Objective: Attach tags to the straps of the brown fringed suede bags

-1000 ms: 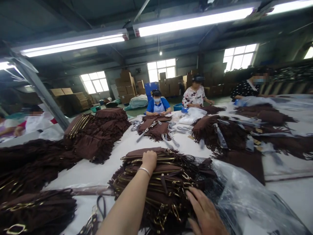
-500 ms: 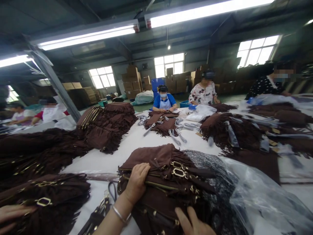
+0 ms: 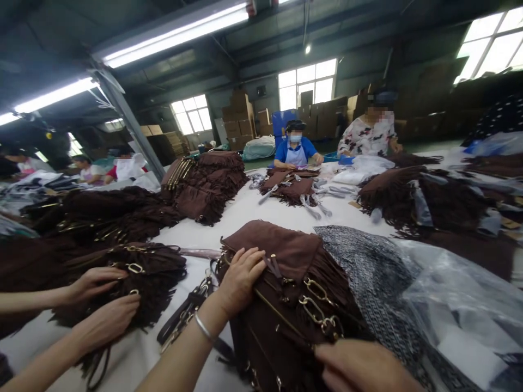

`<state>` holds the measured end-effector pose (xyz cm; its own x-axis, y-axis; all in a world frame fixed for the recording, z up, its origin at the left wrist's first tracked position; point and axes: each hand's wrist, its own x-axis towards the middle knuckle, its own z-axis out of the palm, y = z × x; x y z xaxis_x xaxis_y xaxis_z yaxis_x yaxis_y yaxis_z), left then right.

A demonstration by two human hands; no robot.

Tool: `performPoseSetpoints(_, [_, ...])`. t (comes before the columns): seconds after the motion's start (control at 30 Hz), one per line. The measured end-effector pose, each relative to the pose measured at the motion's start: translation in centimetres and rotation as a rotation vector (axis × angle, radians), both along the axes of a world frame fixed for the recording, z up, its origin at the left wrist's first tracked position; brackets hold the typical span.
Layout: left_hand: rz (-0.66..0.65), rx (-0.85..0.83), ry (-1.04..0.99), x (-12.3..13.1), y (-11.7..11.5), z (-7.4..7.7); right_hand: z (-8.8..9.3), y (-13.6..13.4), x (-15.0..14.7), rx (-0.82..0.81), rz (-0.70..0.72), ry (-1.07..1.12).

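Observation:
A stack of brown suede fringed bags [image 3: 286, 253] with gold chains [image 3: 316, 305] lies right before me on the white table [image 3: 241, 215]. My left hand [image 3: 241, 277], a silver bangle on its wrist, rests on the stack's left top with fingers spread. My right hand [image 3: 363, 367] shows only as a back and knuckles at the stack's near right side, its fingers hidden. A grey patterned cloth [image 3: 368, 267] lies against the stack's right.
Two hands of a co-worker [image 3: 98, 302] work on another fringed bag pile [image 3: 157, 272] at the left. Black straps [image 3: 183, 316] lie between the piles. Clear plastic [image 3: 457, 288] is at the right. More brown piles and seated people ring the table.
The view swung left and down. My left hand slid across the stack's top and spread out; my right hand dropped lower. The co-worker's two hands came into view on the left pile.

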<state>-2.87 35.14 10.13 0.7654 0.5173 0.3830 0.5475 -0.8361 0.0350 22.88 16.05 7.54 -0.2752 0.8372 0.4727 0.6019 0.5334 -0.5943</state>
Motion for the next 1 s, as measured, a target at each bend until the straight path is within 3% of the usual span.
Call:
performPoseSetpoints(0.1, [-0.044, -0.197, 0.021, 0.6, -2.8, 2.4, 3.1, 2.2, 1.8, 0.005, -0.280, -0.080])
performPoseSetpoints(0.2, [-0.050, -0.361, -0.116, 2.3, -5.5, 3.6, 3.0, 3.8, 1.7, -0.127, -0.376, -0.108])
performPoseSetpoints(0.3, [0.213, -0.343, -0.388, 5.2, -7.8, 2.8, 0.7, 3.7, 0.5, -0.150, -0.347, -0.096])
performPoseSetpoints(0.4, [0.360, -0.213, -0.617, 7.5, -10.4, 1.2, -1.2, 2.1, -0.1, -0.136, -0.356, 0.008])
performPoseSetpoints(0.5, [0.329, -0.172, -0.791, 8.2, -13.9, 0.0, -1.5, -0.5, 0.2, -0.135, -0.342, 0.090])
performPoseSetpoints(0.67, [0.152, -0.300, -0.904, 7.0, -18.7, -1.3, 0.0, -4.3, 0.1, 0.026, -0.490, 0.154])
performPoseSetpoints(0.83, [0.162, -0.351, -1.017, 6.6, -21.8, -0.8, 1.1, -6.3, -1.5, -0.325, -0.333, 0.393])
performPoseSetpoints(1.0, [0.085, -0.483, -0.905, 7.6, -26.6, -1.4, 0.7, -8.4, -4.3, -0.793, 0.001, 1.053])
